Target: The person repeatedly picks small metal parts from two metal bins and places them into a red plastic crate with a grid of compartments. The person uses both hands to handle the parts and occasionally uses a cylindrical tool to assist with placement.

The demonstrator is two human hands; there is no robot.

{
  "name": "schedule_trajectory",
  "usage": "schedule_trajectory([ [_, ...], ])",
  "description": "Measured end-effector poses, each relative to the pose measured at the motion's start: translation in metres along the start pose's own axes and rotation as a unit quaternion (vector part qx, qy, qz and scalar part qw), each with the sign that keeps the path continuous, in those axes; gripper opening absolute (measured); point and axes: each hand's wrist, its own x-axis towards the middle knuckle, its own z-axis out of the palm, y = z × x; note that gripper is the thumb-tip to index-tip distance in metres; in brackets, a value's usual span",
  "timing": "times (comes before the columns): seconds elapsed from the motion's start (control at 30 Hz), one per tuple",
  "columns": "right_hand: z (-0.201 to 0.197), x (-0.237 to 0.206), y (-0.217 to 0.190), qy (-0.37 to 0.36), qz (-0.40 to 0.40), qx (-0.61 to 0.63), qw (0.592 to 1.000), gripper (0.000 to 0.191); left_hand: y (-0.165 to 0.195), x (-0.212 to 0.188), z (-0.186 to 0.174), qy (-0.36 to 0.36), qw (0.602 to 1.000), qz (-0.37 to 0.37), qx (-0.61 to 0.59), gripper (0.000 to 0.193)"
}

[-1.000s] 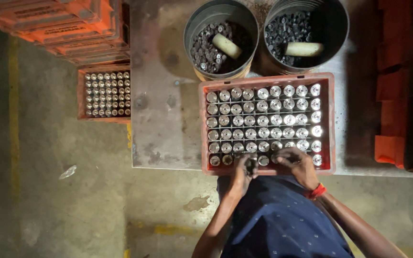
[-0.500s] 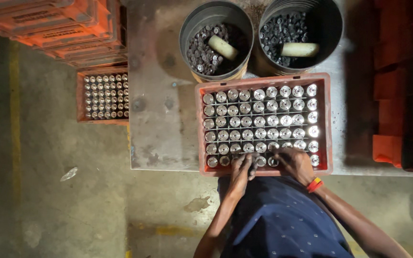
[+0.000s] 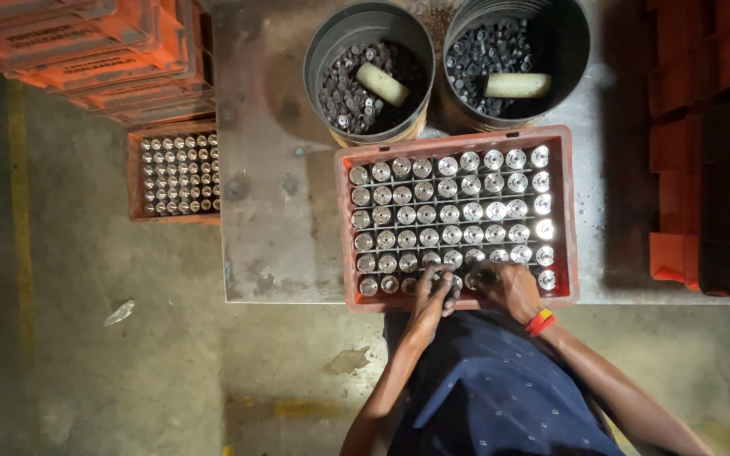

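Metal cylinders (image 3: pixel 449 211) in the crate's (image 3: pixel 344 228) near row are pinched by both hands (image 3: pixel 433 295) (image 3: pixel 509 287).

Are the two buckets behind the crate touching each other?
Cannot tell. The head view shows the left bucket and right bucket rims very close, but shadow hides any gap.

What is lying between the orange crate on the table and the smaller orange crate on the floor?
In the head view, only bare grey table top lies between the orange crate and the smaller orange crate, then the table's left edge.
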Motion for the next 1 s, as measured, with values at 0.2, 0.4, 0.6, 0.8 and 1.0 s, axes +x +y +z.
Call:
schedule_trajectory([
  [0.2, -0.001, 0.005, 0.013, 0.023, 0.008, 0.078, 0.997, 0.030, 0.007, 0.003, 0.011, 0.009, 0.999, -0.007, 0.047, 0.026],
  [0.4, 0.008, -0.018, 0.024, -0.004, 0.022, 0.275, 0.961, 0.030, 0.008, 0.001, 0.037, -0.012, 0.989, -0.020, 0.148, 0.037],
  [0.6, 0.003, -0.032, 0.052, 0.089, 0.128, 0.241, 0.958, 0.027, -0.024, 0.017, 0.009, 0.037, 0.997, 0.001, 0.068, 0.032],
  [0.8, 0.000, -0.032, 0.060, 0.121, -0.060, -0.015, 0.991, 0.019, -0.032, 0.016, -0.004, 0.031, 1.000, -0.001, -0.004, 0.022],
  [1.0, -0.008, -0.016, 0.043, 0.122, -0.067, -0.009, 0.990, 0.019, -0.003, 0.004, 0.023, 0.004, 0.996, -0.037, 0.075, 0.023],
])
